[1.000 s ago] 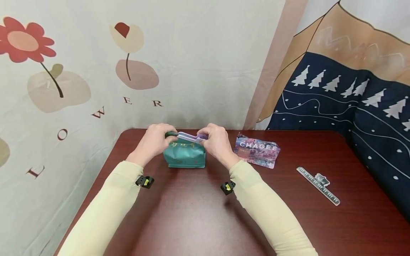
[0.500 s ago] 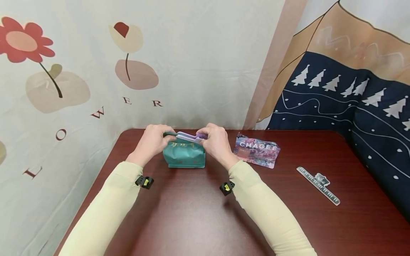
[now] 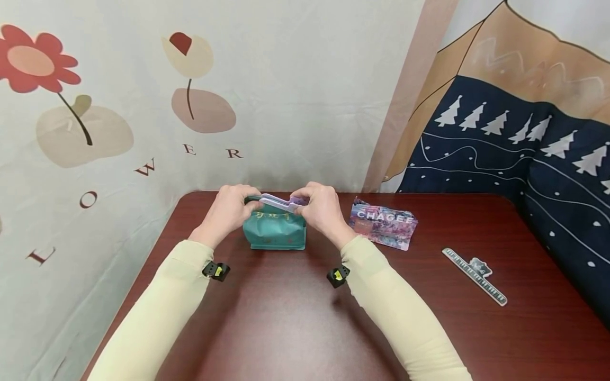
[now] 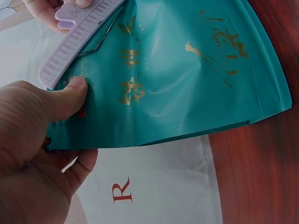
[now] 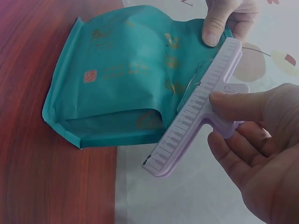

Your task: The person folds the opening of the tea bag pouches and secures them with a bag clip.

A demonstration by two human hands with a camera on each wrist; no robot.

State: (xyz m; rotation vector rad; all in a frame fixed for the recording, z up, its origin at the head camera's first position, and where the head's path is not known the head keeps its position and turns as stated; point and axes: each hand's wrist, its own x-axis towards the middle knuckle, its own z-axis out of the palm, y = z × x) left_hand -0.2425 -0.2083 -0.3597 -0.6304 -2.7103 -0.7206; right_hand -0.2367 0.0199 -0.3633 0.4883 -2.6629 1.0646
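Observation:
A teal pouch [image 3: 274, 230] with gold lettering stands upright on the dark red table [image 3: 295, 317]. My left hand [image 3: 229, 209] pinches the pouch's top left corner between thumb [image 4: 65, 98] and fingers. My right hand [image 3: 321, 209] grips the handle of a lilac bag clip [image 3: 278, 201] whose long jaws lie along the pouch's [image 5: 121, 93] top edge. In the right wrist view the clip [image 5: 196, 109] is held between thumb [image 5: 243, 105] and fingers; the pouch's [image 4: 177, 70] top fold sits at its jaws.
A colourful CHAGEE pouch [image 3: 383, 223] lies flat to the right of my hands. Further right, a second long clip [image 3: 474, 275] with a ruler pattern lies on the table. Printed cloth hangs behind the table and along both sides.
My right hand has lifted slightly and shifted the clip a little to the left along the pouch's top. The left hand keeps its hold.

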